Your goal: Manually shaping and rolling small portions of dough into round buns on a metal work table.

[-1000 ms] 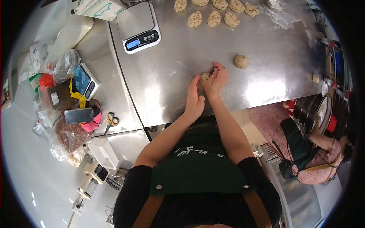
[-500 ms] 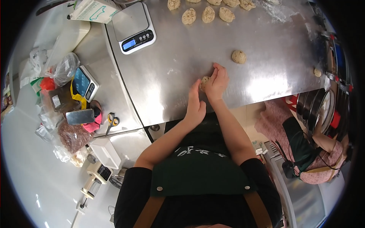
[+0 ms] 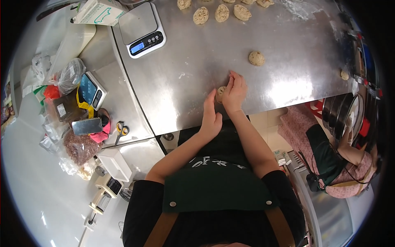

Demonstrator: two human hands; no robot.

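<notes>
My left hand [image 3: 212, 117] and my right hand [image 3: 235, 92] are cupped on either side of a small speckled dough ball [image 3: 220, 94] on the steel worktop [image 3: 193, 61]. The right hand's fingers curve over its right side, and the left hand's fingers lie together along its left, partly hiding it. A round dough ball [image 3: 256, 58] sits above and right of my hands, and a small piece [image 3: 344, 75] lies at the far right. Several oval dough pieces [image 3: 222, 13] line the far part of the worktop.
At left are a scale [image 3: 144, 45], a second scale [image 3: 91, 87], a carton [image 3: 98, 12], bags, a phone [image 3: 86, 126], scissors [image 3: 121, 129] and a white plastic container [image 3: 115, 164]. At right, a co-worker [image 3: 337, 173] in pink is beside stacked round pans [image 3: 337, 111].
My cupped hands have shifted slightly downward in the picture around the dough. The view has shifted a little, and the co-worker at right has moved slightly rightward.
</notes>
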